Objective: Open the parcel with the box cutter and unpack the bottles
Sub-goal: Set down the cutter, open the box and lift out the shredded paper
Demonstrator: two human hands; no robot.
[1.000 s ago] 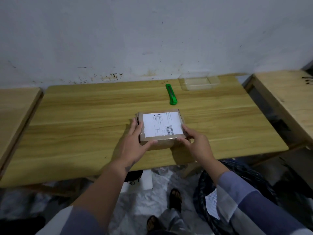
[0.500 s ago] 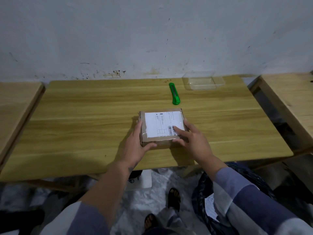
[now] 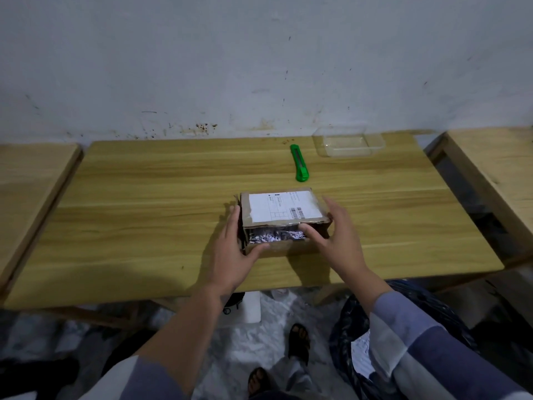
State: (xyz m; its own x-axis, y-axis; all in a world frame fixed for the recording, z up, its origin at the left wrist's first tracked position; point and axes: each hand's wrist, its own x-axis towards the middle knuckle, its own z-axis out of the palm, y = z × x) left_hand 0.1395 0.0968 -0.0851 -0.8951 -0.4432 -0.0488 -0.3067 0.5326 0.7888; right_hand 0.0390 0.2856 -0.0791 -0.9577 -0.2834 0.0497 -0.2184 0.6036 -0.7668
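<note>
A small cardboard parcel (image 3: 285, 209) with a white shipping label lies near the table's front edge. Its lid is lifted at the near side, and shredded paper (image 3: 274, 235) shows in the gap. My left hand (image 3: 233, 249) grips the parcel's left side and front corner. My right hand (image 3: 337, 235) holds the right side, with the thumb under the lid's front edge. A green box cutter (image 3: 300, 163) lies on the table behind the parcel, untouched. No bottles are visible.
The wooden table (image 3: 144, 203) stands against a white wall. A clear plastic tray (image 3: 349, 141) sits at the back right. Other wooden tables (image 3: 496, 163) flank both sides. Below the front edge are a dark bag (image 3: 418, 313) and my feet.
The parcel's lid, flat and closed before, is now raised at the near edge, showing shredded paper. My right thumb has moved from on top of the label to under the lid.
</note>
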